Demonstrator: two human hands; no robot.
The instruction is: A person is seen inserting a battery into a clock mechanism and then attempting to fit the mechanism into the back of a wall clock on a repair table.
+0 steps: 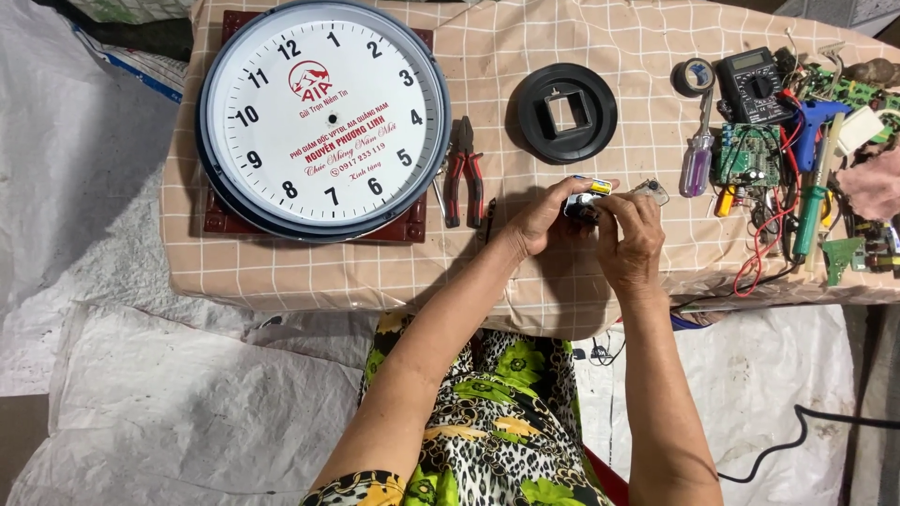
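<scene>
1. Wall clock: the big white round face in a dark rim, lying flat on a dark red base, is the landmark. All of it sits on a table under a checked cloth.
2. Black round housing with a square hole: right of the clock, level with its upper half, untouched.
3. Red-handled pliers: just beside the clock's lower right rim, long axis running away from the person.
4. Tool clutter far right of the clock: multimeter, green circuit board, purple-handled screwdriver, red wires. Well apart from both hands.
5. Left hand: right of the clock's lower edge, past the pliers, fingers curled closed around a small dark clock movement, holding it from the left.
6. Right hand: touching the same part from the right, fingertips pinched narrow on it. Both hands equally near; it sits between them, above the cloth.
7. Battery: blue-yellow, on top of the movement, long axis roughly left-right, pointing back toward the clock.
8. Small pale piece just right of the right-hand fingers: can't tell what it is.
9. Hidden: most of the movement is covered by fingers. Can't tell whether the battery is seated or loose. Right table edge is cut off.
</scene>
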